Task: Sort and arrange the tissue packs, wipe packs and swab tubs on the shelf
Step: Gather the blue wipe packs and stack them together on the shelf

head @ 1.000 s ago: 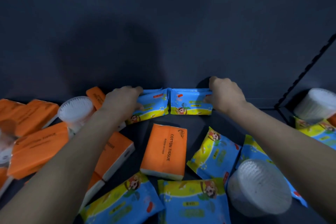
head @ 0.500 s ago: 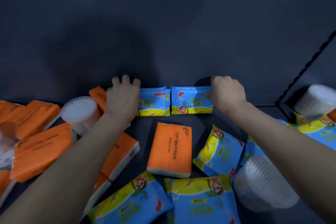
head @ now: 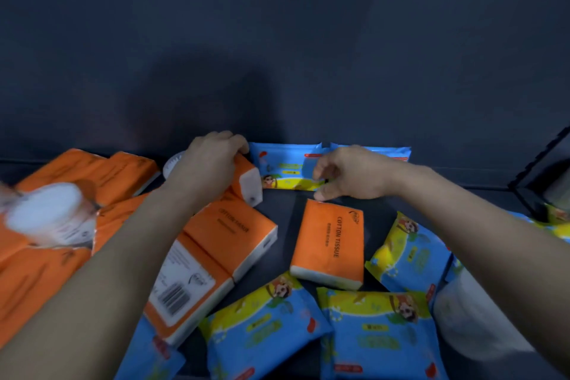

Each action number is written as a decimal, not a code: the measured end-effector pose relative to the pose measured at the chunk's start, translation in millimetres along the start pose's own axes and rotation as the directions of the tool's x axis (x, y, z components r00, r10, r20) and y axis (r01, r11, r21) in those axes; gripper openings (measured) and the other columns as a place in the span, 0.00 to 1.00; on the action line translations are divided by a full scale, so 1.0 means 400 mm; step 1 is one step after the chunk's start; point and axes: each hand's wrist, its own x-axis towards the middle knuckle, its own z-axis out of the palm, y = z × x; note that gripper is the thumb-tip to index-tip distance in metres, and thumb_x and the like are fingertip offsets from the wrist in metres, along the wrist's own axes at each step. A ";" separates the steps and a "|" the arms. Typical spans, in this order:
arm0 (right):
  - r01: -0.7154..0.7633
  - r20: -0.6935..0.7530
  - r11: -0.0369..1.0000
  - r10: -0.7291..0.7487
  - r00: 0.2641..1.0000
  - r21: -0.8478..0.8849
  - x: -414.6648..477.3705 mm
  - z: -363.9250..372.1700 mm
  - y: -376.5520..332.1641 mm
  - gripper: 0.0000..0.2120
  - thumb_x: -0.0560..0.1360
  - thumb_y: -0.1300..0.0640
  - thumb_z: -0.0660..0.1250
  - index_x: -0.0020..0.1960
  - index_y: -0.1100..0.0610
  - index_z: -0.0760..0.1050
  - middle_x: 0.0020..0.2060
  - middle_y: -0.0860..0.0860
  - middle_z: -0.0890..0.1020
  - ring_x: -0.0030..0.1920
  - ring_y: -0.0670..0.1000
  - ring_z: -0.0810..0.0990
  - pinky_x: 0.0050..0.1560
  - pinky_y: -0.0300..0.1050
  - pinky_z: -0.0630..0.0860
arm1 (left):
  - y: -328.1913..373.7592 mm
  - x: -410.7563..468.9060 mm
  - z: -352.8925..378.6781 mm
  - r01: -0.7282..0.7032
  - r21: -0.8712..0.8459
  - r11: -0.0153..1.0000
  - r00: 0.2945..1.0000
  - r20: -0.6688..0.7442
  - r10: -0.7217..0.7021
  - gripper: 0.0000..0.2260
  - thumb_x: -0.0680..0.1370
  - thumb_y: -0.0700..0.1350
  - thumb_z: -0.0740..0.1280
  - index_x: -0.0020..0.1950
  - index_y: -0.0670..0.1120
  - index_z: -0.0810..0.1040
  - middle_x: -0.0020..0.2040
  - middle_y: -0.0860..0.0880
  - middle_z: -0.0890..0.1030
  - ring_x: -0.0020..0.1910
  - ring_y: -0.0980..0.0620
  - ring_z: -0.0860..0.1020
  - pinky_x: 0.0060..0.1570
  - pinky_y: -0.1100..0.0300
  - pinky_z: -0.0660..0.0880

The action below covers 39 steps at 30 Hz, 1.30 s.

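left hand (head: 212,163) curls round an orange tissue pack (head: 246,185), tipped up just left of the wipe packs (head: 285,168) standing at the back wall. right hand (head: 348,176) holds nothing, fingers loosely bent, just over the far end of the flat tissue pack (head: 328,241), whose long axis runs toward the person.

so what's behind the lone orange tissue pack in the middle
Two blue wipe packs stand side by side against the back wall. The right hand covers much of the right one.
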 end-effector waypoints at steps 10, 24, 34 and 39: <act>-0.069 0.472 0.990 0.119 0.873 -0.121 -0.015 0.032 -0.054 0.40 0.70 0.58 0.73 0.73 0.40 0.56 0.69 0.47 0.67 0.68 0.51 0.67 0.59 0.40 0.66 | -0.030 0.006 0.010 -0.144 0.148 0.978 0.965 0.241 0.106 0.22 0.74 0.40 0.63 0.68 0.49 0.69 0.66 0.48 0.70 0.67 0.47 0.64 0.66 0.56 0.57; -0.121 0.022 0.945 0.120 0.992 0.303 -0.080 -0.023 0.006 0.18 0.65 0.64 0.74 0.52 0.52 0.74 0.43 0.47 0.78 0.43 0.48 0.76 0.45 0.43 0.74 | 0.057 0.004 -0.076 -0.020 -0.466 0.884 0.996 0.068 0.058 0.12 0.70 0.45 0.72 0.51 0.50 0.74 0.43 0.53 0.77 0.42 0.56 0.75 0.41 0.60 0.72; -0.090 -0.411 0.876 0.310 0.857 0.473 -0.290 -0.103 0.170 0.19 0.64 0.64 0.74 0.51 0.54 0.71 0.39 0.48 0.74 0.38 0.47 0.73 0.37 0.42 0.71 | 0.290 0.017 -0.127 -0.132 -0.504 0.854 0.985 -0.161 0.057 0.18 0.71 0.50 0.72 0.59 0.51 0.74 0.50 0.55 0.74 0.44 0.59 0.72 0.42 0.70 0.65; -0.172 -0.562 0.885 0.414 0.716 0.433 -0.491 -0.109 0.324 0.19 0.66 0.63 0.71 0.56 0.54 0.76 0.45 0.51 0.77 0.43 0.50 0.75 0.39 0.40 0.69 | 0.551 0.028 -0.134 -0.263 -0.514 0.817 0.961 -0.215 0.174 0.18 0.71 0.47 0.72 0.59 0.50 0.75 0.49 0.54 0.74 0.42 0.60 0.72 0.42 0.74 0.65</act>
